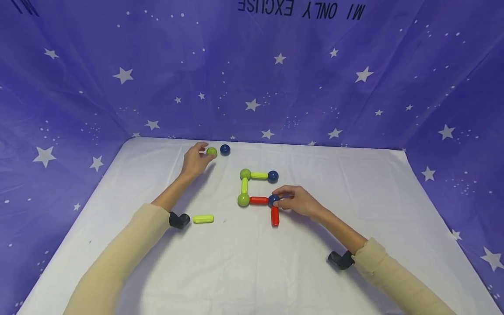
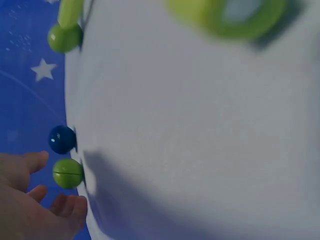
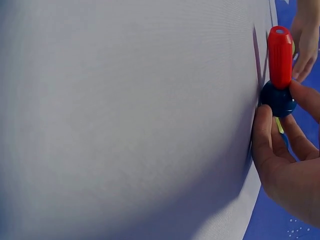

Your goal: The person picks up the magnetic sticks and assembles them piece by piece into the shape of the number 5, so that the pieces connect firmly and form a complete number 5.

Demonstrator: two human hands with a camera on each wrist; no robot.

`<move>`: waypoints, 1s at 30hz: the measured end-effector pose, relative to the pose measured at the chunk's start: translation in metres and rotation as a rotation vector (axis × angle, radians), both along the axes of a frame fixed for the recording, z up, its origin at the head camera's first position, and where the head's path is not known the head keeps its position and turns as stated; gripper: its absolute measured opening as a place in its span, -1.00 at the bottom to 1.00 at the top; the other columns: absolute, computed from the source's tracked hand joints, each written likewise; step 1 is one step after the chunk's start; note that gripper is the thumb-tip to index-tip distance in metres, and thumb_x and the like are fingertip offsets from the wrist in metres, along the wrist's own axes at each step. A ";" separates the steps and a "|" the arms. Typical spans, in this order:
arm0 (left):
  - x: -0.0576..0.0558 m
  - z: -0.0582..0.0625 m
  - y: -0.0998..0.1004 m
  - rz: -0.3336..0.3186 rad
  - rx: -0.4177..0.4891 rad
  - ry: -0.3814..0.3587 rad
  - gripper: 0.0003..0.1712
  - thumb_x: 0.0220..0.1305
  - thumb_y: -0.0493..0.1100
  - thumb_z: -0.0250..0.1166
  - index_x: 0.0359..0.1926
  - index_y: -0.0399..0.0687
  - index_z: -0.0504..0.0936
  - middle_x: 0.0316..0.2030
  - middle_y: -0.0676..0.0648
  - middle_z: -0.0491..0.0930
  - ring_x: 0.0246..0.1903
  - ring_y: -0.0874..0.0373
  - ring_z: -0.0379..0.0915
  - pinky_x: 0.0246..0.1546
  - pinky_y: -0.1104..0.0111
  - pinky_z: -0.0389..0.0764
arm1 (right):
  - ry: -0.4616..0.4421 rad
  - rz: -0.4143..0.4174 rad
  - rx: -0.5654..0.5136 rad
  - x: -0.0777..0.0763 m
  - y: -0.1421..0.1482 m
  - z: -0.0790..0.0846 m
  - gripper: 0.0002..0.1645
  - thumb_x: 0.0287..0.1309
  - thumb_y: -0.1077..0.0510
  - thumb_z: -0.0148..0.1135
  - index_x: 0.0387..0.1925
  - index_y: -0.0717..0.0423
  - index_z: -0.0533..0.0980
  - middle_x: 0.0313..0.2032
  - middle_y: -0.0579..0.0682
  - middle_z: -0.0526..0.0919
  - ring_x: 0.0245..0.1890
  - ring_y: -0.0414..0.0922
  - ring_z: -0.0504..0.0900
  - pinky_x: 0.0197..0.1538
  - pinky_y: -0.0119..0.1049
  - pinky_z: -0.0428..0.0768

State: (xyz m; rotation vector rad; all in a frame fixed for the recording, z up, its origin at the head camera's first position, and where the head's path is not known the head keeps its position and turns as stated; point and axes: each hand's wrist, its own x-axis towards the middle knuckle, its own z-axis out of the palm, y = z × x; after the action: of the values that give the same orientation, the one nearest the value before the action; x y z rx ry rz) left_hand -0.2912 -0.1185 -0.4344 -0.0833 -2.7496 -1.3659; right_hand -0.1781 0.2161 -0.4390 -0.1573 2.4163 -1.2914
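Left hand is at the far edge of the bench, left of that edge's middle. Grip wide: thumb and fingers spread either side of loose green ball; can't tell if skin touches it. Loose blue ball sits just beside, to the right, also near far edge.

Right hand comes in from the near right corner side. Grip narrow, pinching held blue ball between thumb and fingers. That ball is the near right joint of a ball-and-rod shape, roughly midway between left and right edges. From it, red rod runs left to near green ball; second red rod points toward near edge, its other end without a ball.

Rest of shape: upright yellow-green rod goes from near green ball toward far edge, up to far green ball; cross yellow-green rod goes right to far blue ball.

Loose yellow-green rod lies apart, toward left edge, just beside the black wrist device on the left arm. Purple star-print cloth hangs beyond far edge.
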 end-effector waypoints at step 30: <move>0.091 0.029 0.049 -0.311 0.072 -0.037 -0.57 0.23 -0.21 0.43 0.09 -0.25 0.60 -0.09 -0.16 0.66 -0.08 -0.02 0.61 -0.01 0.20 0.60 | -0.017 -0.004 -0.022 -0.001 0.001 0.001 -0.58 0.16 0.13 0.41 0.08 0.08 0.63 -0.11 0.00 0.63 -0.21 -0.03 0.56 -0.19 -0.26 0.59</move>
State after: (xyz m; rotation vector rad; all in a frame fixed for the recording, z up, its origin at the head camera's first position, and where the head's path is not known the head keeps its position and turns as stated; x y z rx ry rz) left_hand -0.2000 -0.0696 -0.4049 -0.5051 -2.8023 -1.5470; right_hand -0.1791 0.2174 -0.4385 -0.1467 2.3897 -1.3159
